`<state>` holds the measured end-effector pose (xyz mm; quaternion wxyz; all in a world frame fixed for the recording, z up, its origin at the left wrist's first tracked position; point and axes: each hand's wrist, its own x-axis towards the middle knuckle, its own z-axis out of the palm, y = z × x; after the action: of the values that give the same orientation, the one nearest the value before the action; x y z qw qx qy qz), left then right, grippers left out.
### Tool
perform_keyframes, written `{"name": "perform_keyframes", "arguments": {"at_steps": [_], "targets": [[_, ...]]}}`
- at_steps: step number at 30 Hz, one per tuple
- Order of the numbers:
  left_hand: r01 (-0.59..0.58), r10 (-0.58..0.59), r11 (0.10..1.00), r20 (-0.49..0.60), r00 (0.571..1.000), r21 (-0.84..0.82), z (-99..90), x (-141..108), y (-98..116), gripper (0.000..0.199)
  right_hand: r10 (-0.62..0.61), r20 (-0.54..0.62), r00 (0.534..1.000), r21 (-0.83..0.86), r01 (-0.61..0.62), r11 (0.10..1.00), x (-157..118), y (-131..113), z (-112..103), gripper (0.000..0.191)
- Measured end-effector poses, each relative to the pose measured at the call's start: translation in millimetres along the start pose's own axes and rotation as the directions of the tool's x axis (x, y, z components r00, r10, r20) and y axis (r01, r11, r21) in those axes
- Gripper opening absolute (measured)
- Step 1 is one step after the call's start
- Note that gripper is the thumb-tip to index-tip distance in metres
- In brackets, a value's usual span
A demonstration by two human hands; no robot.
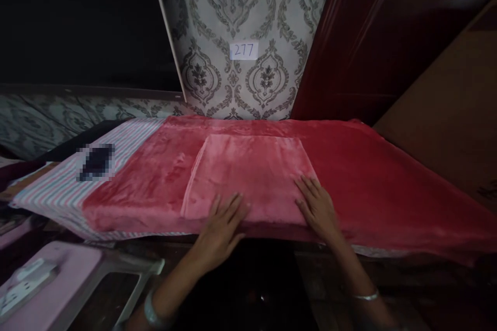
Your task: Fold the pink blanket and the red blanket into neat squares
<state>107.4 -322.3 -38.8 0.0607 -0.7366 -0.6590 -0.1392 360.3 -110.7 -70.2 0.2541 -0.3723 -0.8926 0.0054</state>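
Note:
A folded pink plush cloth (pixel 252 170) lies flat on a red plush cover (pixel 368 181) spread over a long surface. My left hand (pixel 222 227) rests at the cloth's front edge, left of its middle, with the fingers apart. On the cloth's right edge lies my right hand (pixel 316 207), its fingers spread and pointing up and left. Neither hand grips anything. Layered edges show along the folded cloth's left side.
A striped cloth (pixel 58 186) with a dark pixelated object (pixel 96 162) lies at the left. A pink stool (pixel 73 264) bearing a white power strip (pixel 23 289) stands front left. Behind are a dark screen (pixel 85 26) and a dark red panel (pixel 361 36).

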Motion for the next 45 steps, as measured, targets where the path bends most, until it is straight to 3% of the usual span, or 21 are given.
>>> {"name": "perform_keyframes", "arguments": {"at_steps": [4,7,11,19,26,33,38,40,42,45], "targets": [[0.235,-0.225,0.965,-0.091,0.97,0.117,-6.9,-15.7,-39.0,0.075,-0.092,-0.06,0.994,0.116,0.099,0.988,-27.7,17.9,1.2,0.066],[0.311,-0.296,0.945,-0.139,0.945,0.101,-12.2,-29.4,-69.2,0.081,-0.075,-0.069,0.995,0.163,0.086,0.983,-40.0,23.9,-1.4,0.076],[0.279,-0.283,0.959,-0.187,0.941,-0.049,-12.3,-41.6,-90.7,0.086,-0.066,-0.046,0.997,0.236,0.075,0.969,-42.2,27.8,-4.7,0.084],[0.266,-0.305,0.95,-0.293,0.906,-0.166,0.6,-44.3,-97.8,0.091,-0.018,-0.131,0.991,0.422,0.072,0.904,-42.7,50.4,4.4,0.074],[0.157,-0.201,0.967,-0.221,0.954,-0.199,-11.9,-43.5,-122.4,0.095,0.002,-0.132,0.991,0.382,0.049,0.923,-33.1,66.3,11.0,0.089],[0.122,-0.132,0.99,-0.151,0.98,-0.077,-30.8,-31.0,-140.2,0.092,-0.035,-0.033,0.999,0.301,0.043,0.953,-18.8,72.7,2.8,0.089],[0.093,-0.096,0.995,-0.119,0.988,-0.027,-33.3,-9.2,-152.8,0.072,-0.089,0.018,0.996,0.202,0.083,0.976,-4.5,75.3,-11.8,0.095],[0.132,-0.132,0.991,-0.134,0.982,-0.009,-28.0,-0.1,-159.7,0.063,-0.106,0.015,0.994,0.192,0.101,0.976,2.8,77.3,-13.4,0.084],[0.156,-0.156,0.988,-0.151,0.976,-0.017,-22.1,8.0,-166.0,0.055,-0.14,-0.015,0.99,0.226,0.139,0.964,11.0,78.9,-12.4,0.063],[0.142,-0.164,0.984,-0.23,0.959,-0.108,-21.1,20.6,-170.3,0.046,-0.177,-0.139,0.974,0.33,0.214,0.919,25.6,78.0,-13.2,0.039]]}}
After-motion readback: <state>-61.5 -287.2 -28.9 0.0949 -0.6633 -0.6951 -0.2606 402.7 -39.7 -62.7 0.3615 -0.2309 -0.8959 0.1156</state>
